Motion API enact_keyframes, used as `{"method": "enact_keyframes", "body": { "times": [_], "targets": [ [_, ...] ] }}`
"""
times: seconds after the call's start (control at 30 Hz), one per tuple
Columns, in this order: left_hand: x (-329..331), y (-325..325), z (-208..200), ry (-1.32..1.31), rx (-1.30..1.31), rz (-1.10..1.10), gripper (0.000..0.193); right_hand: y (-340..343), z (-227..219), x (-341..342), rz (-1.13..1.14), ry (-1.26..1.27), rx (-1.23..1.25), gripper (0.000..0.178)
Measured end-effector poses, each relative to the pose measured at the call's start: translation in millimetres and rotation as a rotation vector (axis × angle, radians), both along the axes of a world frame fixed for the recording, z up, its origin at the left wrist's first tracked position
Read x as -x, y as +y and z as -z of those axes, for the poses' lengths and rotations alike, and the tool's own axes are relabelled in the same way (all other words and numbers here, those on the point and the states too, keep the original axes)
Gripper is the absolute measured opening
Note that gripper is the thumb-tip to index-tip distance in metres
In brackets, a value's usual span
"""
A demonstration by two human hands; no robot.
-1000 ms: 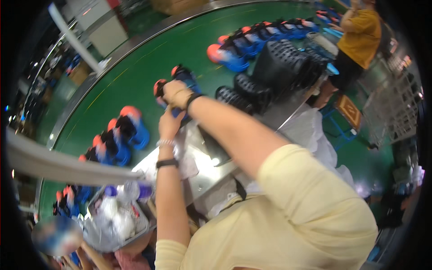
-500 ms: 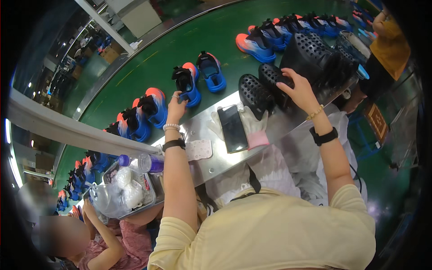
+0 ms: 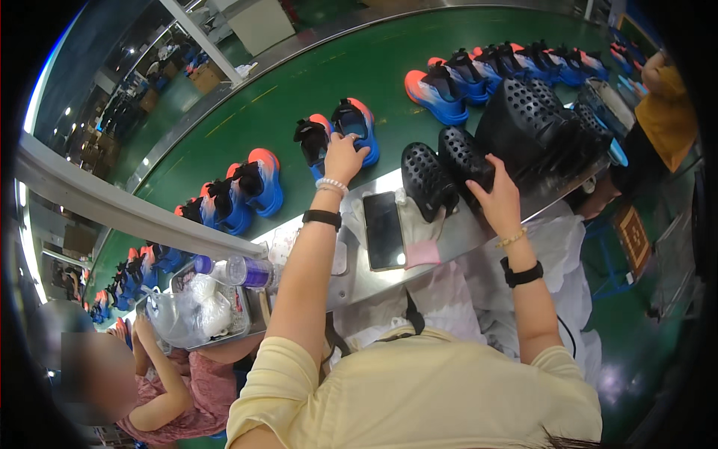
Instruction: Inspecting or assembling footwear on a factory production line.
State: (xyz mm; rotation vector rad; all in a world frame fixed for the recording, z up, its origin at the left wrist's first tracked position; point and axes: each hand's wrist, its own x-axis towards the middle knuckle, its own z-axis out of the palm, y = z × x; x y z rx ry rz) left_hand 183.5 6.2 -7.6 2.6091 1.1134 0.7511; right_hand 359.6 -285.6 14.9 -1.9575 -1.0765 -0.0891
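My left hand (image 3: 345, 159) reaches over the green surface and closes around the heel of a blue, white and coral sneaker (image 3: 363, 129), fingers at its opening. A matching sneaker (image 3: 313, 138) stands just left of it. My right hand (image 3: 499, 196) grips the rear of a black clog-shaped piece (image 3: 462, 153) with round holes, thumb on one side and fingers on the other. Its twin, another black clog-shaped piece (image 3: 428, 176), rests beside it on the metal ledge. A phone (image 3: 384, 230) lies nearer me, over a white glove (image 3: 416, 224) with a pink cuff.
Larger black perforated pieces (image 3: 516, 120) are heaped to the right. Rows of sneakers (image 3: 258, 183) line the green surface (image 3: 299, 90) on both sides. At left are a bottle (image 3: 250, 271), a tray (image 3: 243, 310) with plastic bags, a slanting white post (image 3: 134, 206) and a seated co-worker (image 3: 187, 389).
My left hand has moved right, from the left sneaker's heel to the right sneaker's. My right hand has shifted slightly toward me and stays on the black clog-shaped piece.
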Motion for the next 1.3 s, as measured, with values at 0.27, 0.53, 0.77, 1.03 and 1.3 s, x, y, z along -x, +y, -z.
{"method": "enact_keyframes", "body": {
  "times": [0.27,0.53,0.77,1.03,1.3],
  "targets": [
    [9,-15,-2,-0.329,0.155,0.011,0.040,42,-83,15,-0.223,0.214,-0.278,0.054],
    [20,-15,31,-0.459,0.317,-0.039,0.053,199,-105,59,-0.426,-0.263,0.313,0.045],
    [31,-8,33,-0.509,0.362,-0.010,0.041,293,-55,76,-0.383,-0.486,0.600,0.042],
    [38,-7,20,-0.486,0.417,-0.032,0.036,304,-25,99,-0.239,-0.666,0.651,0.032],
    [42,3,33,-0.473,0.391,-0.061,0.031,350,-14,115,-0.141,-0.300,0.975,0.042]
  ]
}}
